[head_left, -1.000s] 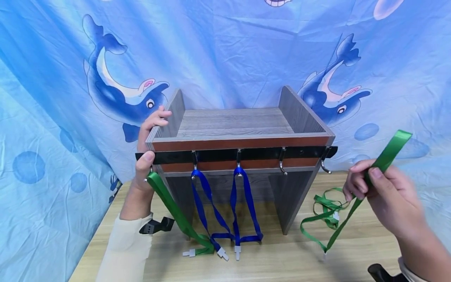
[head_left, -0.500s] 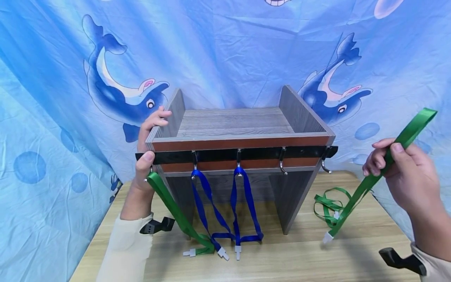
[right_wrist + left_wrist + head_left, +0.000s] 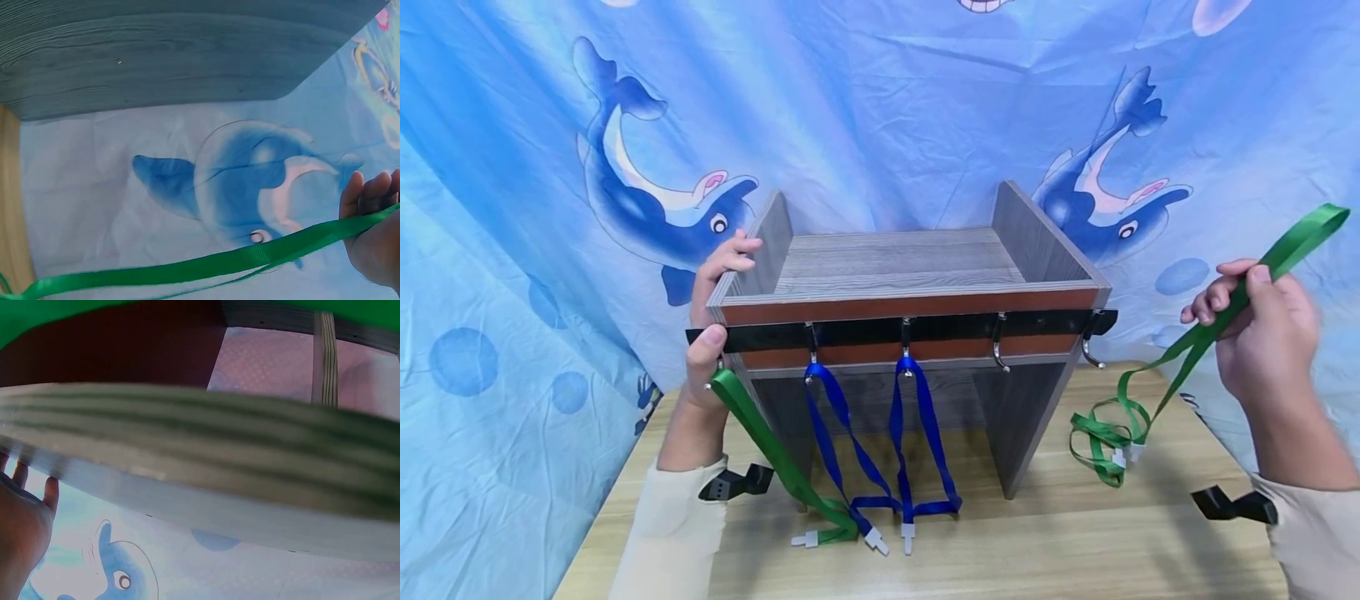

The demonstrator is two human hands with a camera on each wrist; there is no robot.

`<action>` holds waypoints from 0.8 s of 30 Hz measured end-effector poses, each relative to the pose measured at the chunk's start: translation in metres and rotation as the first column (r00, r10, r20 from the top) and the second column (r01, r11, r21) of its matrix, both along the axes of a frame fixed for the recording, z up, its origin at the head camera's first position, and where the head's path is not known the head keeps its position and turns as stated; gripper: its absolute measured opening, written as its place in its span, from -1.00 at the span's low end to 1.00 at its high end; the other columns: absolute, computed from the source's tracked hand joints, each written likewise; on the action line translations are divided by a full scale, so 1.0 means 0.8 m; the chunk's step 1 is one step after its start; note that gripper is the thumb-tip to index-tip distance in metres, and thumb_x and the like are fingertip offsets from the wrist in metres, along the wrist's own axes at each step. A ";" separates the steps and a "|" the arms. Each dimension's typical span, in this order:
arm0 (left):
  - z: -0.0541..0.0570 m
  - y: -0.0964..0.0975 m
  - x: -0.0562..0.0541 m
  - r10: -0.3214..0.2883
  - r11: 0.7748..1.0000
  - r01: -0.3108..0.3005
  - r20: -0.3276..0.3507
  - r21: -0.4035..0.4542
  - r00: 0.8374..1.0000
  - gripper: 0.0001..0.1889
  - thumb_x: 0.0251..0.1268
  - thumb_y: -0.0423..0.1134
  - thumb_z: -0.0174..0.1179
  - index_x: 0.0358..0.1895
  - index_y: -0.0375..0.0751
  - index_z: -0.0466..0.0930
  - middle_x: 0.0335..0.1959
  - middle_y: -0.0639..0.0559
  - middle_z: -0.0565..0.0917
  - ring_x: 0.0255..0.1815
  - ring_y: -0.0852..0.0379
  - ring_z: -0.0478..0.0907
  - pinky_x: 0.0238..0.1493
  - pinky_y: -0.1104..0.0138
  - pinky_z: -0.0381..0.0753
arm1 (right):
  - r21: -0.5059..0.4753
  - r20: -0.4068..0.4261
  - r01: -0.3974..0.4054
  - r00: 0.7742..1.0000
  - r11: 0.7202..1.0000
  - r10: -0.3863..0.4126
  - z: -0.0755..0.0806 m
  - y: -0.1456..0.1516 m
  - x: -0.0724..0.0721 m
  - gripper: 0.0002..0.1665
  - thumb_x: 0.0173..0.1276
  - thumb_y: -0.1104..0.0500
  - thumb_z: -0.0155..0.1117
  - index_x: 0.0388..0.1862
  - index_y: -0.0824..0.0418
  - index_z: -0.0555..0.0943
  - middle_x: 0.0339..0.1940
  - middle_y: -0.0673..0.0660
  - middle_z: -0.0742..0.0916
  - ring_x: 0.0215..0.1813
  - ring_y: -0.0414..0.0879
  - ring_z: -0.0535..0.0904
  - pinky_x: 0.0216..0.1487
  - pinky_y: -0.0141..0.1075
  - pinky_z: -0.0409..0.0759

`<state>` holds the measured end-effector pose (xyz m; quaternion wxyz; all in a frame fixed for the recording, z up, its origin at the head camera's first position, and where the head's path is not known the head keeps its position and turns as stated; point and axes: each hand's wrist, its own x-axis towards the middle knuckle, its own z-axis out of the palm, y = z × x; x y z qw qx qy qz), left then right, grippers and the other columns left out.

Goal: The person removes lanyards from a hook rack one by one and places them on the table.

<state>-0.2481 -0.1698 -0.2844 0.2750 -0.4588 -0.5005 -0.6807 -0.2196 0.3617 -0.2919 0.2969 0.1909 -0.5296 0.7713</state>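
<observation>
Here's the right hand (image 3: 1266,333), thumb and fingers pinching a green lanyard (image 3: 1300,240) above the desk (image 3: 1037,550): light, limp, probably slippery ribbon, best held just below its loop. Its lower end blurs into the pile. Left hand (image 3: 703,358) grips the wooden shelf (image 3: 895,258).

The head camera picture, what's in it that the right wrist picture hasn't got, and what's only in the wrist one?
Only in the head picture: the left hand, the black hook rail, two blue lanyards and the hanging green lanyard.

Only in the right wrist picture: a yellow-outlined drawing near the upper right edge.

In both: the right hand, the green lanyard it holds, the gray shelf unit, the dolphin-print curtain and some tabletop.
</observation>
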 end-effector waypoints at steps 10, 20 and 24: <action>0.000 0.001 -0.001 -0.001 1.000 0.001 0.012 -0.011 1.000 -0.51 0.31 0.05 0.14 0.25 -0.06 0.56 0.47 -0.10 0.44 0.66 -0.21 -0.04 0.65 -0.09 -0.16 | -0.061 0.137 -0.209 0.967 0.976 0.216 -0.053 0.013 -0.020 -0.65 0.71 0.22 -0.04 -0.09 0.43 0.64 -0.48 0.17 0.70 -0.45 -0.04 0.64 -0.30 -0.26 0.73; -0.001 0.000 -0.001 0.005 1.000 -0.005 -0.004 -0.002 1.000 -0.51 0.31 0.03 0.12 0.24 -0.08 0.57 0.45 -0.08 0.47 0.66 -0.20 -0.01 0.66 -0.08 -0.17 | 0.826 0.255 0.005 0.888 0.563 -0.382 -0.090 0.031 -0.024 -0.59 0.76 0.09 -0.11 -0.01 0.15 0.72 -0.28 -0.16 0.73 -0.18 -0.53 0.53 -0.17 -0.56 0.50; 0.000 -0.001 -0.001 0.006 1.000 -0.006 -0.002 -0.003 1.000 -0.51 0.31 0.04 0.13 0.24 -0.08 0.57 0.45 -0.08 0.47 0.65 -0.20 0.00 0.66 -0.07 -0.15 | 0.929 0.206 -0.027 0.868 0.370 -0.452 -0.102 0.037 -0.026 -0.52 0.75 0.12 -0.12 0.09 0.38 0.71 -0.09 0.23 0.79 -0.14 -0.63 0.41 -0.22 -0.50 0.41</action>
